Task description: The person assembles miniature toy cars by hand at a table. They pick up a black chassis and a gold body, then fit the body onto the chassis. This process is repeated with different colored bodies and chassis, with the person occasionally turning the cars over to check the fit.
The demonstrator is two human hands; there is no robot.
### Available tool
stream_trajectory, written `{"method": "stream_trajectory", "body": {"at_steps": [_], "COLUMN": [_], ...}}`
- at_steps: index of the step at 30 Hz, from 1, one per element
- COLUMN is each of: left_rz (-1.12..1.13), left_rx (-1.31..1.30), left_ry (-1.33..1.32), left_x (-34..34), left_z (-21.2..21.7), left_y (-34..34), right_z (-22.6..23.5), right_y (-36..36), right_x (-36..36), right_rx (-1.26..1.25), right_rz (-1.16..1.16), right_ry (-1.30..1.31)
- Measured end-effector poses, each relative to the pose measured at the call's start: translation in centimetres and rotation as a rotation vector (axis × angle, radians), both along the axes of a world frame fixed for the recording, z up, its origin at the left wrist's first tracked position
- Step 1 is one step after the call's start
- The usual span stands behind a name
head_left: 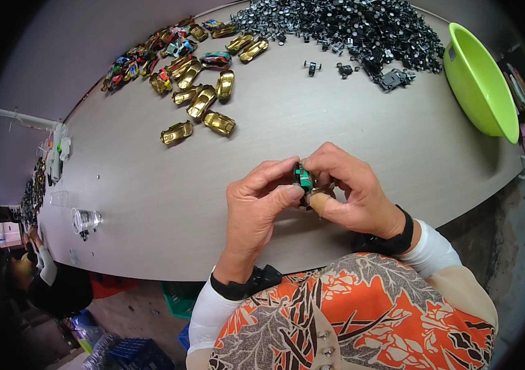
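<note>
Above the near part of the table, a small green and black toy car [304, 177] is held between both hands. The fingers and thumb of my left hand [261, 198] pinch its left side. On the other side, my right hand [352, 190] grips it, the thumb wrapped in a tan covering. Fingers hide much of the car, so I cannot tell whether its parts are joined. Beyond my hands lie several gold toy cars [201, 102]. A big heap of black toy car chassis with wheels [367, 31] covers the far side.
Multicoloured car bodies [130, 66] are piled at the far left. A lime green basin [481, 86] leans at the right edge. A clear plastic cup [85, 221] stands at left, small dark pieces beside it. Another person [40, 280] sits at the table's far left end.
</note>
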State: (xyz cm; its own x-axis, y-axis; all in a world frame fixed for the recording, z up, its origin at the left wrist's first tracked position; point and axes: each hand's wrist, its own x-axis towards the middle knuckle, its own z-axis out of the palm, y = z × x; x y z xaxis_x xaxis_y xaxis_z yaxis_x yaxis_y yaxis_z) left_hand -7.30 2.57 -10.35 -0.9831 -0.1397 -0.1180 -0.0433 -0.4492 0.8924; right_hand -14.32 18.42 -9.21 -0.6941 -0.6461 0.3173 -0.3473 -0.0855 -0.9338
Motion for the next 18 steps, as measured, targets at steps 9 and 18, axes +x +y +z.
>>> {"method": "stream_trajectory", "body": {"at_steps": [9,18], "left_rz": [-0.02,-0.048], "left_rx": [-0.066,-0.398], "left_ry": [0.045,0.14], "left_x": [0.1,0.5], "left_z": [-0.1,0.2], "left_y": [0.0,1.2], "right_z": [0.3,-0.5], "right_y": [0.2,0.6], "right_x": [-0.2,-0.4], "right_rx": [0.057,-0.011], "right_rz": [-0.001,0.001], "right_ry": [0.04,-0.043]}}
